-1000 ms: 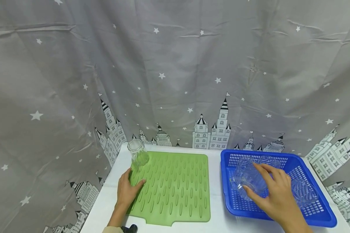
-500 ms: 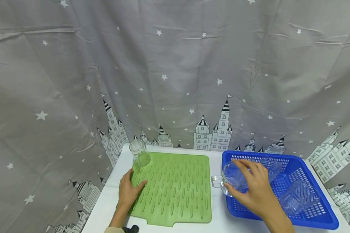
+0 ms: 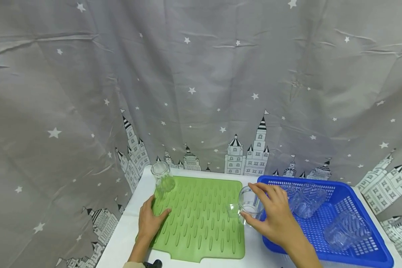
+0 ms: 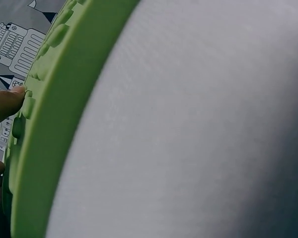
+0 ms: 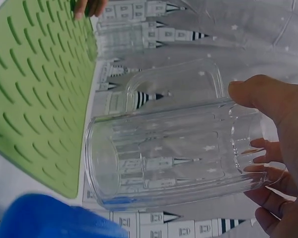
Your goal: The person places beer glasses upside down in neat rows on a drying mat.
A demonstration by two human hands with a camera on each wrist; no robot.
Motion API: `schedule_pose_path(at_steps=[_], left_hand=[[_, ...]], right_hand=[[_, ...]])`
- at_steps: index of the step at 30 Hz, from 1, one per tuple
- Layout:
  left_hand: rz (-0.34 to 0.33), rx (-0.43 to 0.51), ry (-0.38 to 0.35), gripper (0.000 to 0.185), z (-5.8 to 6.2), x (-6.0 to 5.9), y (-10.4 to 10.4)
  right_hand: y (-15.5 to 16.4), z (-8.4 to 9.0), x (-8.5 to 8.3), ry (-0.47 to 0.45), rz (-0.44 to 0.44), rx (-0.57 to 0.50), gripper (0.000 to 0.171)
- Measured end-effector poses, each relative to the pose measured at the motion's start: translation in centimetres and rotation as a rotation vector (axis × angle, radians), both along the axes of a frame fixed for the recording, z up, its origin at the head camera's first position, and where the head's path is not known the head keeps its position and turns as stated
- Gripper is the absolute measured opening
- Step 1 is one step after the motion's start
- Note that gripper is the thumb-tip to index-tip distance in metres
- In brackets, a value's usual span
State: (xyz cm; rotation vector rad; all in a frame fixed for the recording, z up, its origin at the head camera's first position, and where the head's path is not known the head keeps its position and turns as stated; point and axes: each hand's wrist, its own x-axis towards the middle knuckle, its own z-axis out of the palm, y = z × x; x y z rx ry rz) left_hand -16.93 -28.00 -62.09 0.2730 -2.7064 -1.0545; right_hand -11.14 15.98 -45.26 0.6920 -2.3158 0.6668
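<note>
My right hand (image 3: 273,215) grips a clear glass mug (image 3: 249,204) by its body, its handle pointing left, just above the right edge of the green ribbed mat (image 3: 201,219). The right wrist view shows the mug (image 5: 174,153) lying sideways in my fingers (image 5: 273,104), mouth toward the mat (image 5: 35,89). My left hand (image 3: 150,222) rests flat on the mat's left edge, fingers straight; its fingertips (image 4: 7,101) touch the mat (image 4: 44,99) in the left wrist view. One clear glass (image 3: 162,180) stands upside down at the mat's far left corner.
A blue plastic basket (image 3: 274,243) stands right of the mat and holds two more clear glasses (image 3: 306,199) (image 3: 346,227) lying on their sides. The white table (image 3: 127,234) is backed by a grey star-and-castle curtain (image 3: 201,93).
My right hand lifted the glass mug out of the blue basket and carried it left to the mat's right edge. The left hand stayed on the mat.
</note>
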Motion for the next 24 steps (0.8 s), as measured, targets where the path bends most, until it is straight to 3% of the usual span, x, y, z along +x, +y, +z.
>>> schedule_pose_path(at_steps=[19, 24], left_hand=[[-0.001, 0.004, -0.009, 0.1, -0.2, 0.2, 0.0], [0.0, 0.004, 0.014, 0.095, 0.0, 0.7, -0.1]], right_hand=[[-2.7, -1.3, -1.0, -0.027, 0.04, 0.041, 0.083], [-3.0, -1.4, -1.3, -0.028, 0.054, 0.047, 0.082]])
